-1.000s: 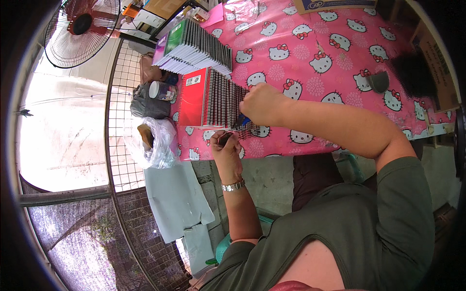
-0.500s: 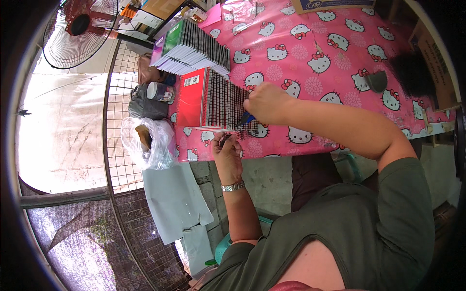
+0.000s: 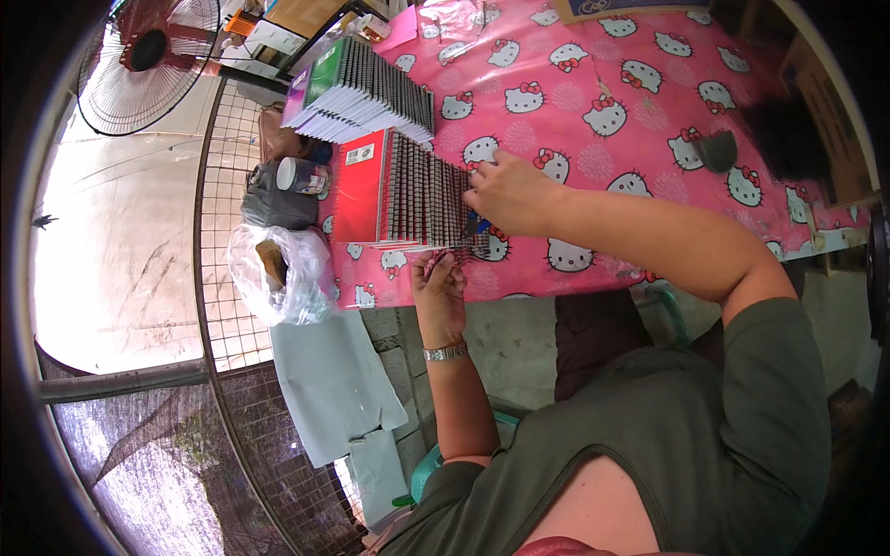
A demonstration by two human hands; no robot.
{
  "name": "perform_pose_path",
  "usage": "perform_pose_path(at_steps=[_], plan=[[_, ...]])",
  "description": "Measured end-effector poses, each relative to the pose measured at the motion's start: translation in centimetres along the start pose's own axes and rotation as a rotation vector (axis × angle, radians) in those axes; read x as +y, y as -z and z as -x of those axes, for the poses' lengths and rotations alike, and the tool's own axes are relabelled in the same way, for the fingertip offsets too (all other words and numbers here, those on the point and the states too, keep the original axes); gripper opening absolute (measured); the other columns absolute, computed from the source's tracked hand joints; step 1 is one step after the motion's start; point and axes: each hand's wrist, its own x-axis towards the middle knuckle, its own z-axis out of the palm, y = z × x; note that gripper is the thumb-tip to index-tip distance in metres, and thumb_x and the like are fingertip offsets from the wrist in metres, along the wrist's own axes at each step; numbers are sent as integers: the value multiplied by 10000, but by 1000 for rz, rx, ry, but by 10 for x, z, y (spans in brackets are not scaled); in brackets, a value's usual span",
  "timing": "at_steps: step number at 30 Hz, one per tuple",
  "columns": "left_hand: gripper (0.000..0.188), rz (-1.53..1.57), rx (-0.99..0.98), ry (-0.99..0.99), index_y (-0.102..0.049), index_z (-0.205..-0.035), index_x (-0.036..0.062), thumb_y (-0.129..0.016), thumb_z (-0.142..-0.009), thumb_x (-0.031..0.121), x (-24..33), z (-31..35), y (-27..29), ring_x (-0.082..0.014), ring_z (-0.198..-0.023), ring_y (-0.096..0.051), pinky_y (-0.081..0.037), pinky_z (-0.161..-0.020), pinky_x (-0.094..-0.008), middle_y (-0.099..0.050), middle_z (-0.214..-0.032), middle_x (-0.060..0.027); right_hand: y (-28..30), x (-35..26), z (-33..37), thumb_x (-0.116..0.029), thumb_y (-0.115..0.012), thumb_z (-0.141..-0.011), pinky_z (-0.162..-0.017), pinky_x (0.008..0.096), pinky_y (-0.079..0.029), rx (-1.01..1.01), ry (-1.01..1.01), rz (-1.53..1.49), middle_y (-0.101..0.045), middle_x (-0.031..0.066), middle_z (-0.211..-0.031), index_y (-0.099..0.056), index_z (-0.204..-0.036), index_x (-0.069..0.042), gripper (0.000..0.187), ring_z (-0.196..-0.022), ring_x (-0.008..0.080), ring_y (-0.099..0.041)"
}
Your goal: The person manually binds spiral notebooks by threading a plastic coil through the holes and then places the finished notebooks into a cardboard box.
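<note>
A leaning row of spiral-bound notebooks point(image 3: 360, 190) with a red front cover stands on the table, its black wire spines turned to the right. My right hand point(image 3: 512, 193) is closed at the right end of these spines, around a small blue-handled tool point(image 3: 476, 224). Most of that tool is hidden, so its exact kind does not show. Below the notebooks' near edge, my left hand point(image 3: 439, 295) is raised with its fingers curled in. Whatever lies between those fingers is too small to make out.
Behind stands a second stack of spiral notebooks point(image 3: 362, 93) with a green cover. To the left are a lidded jar point(image 3: 302, 176), a dark bag point(image 3: 278, 199) and a clear plastic bag point(image 3: 301, 278). A grey piece point(image 3: 717, 151) lies right on the pink tablecloth point(image 3: 593, 83). A fan point(image 3: 148, 51) stands far left.
My right hand has turned and lowered slightly at the spines, its fingers loosening a little. My left hand has shifted slightly up toward the notebooks' near edge.
</note>
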Motion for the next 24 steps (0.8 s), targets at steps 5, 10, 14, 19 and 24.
perform_pose_path(at_steps=[5, 10, 14, 19, 24], plan=[[313, -153, -27, -70, -487, -1077, 86, -689, -871, -36, -9, -6, 6, -128, -600, -592, -468, -531, -260, -637, -815, -41, 9, -13, -22, -192, -605, -820, -783, 381, -509, -393, -5, -75, -705, 93, -838, -690, -841, -76, 145, -859, 258, -691], [329, -82, 14, -81, -468, -1040, 87, -720, -857, -22, -7, -4, 12, -125, -583, -575, -454, -519, -260, -630, -818, -45, 13, -5, -12, -196, -587, -841, -815, 387, -502, -497, -109, -123, -693, 97, -867, -683, -849, -79, 151, -898, 260, -674], [350, -104, 46, -62, -476, -1064, 82, -715, -838, -36, -9, -1, -3, -118, -585, -563, -430, -514, -251, -610, -789, -36, -6, -8, 0, -201, -587, -840, -807, 398, -507, -138, -12, -15, -691, 98, -818, -682, -810, -70, 164, -842, 268, -680], [366, -346, 29, -161, -487, -1118, 79, -702, -845, -34, -23, -11, 8, -110, -598, -563, -419, -515, -245, -598, -778, -28, 0, -16, -11, -177, -581, -842, -826, 417, -510, -448, -83, -110, -681, 88, -800, -679, -823, -70, 146, -846, 270, -681], [364, -65, 33, -88, -478, -1117, 73, -702, -849, -28, -17, -10, 17, -115, -614, -570, -430, -542, -251, -608, -784, -33, -12, -3, 8, -148, -619, -777, -784, 457, -534, -269, -176, -176, -706, 96, -740, -712, -729, -75, 127, -758, 282, -696]])
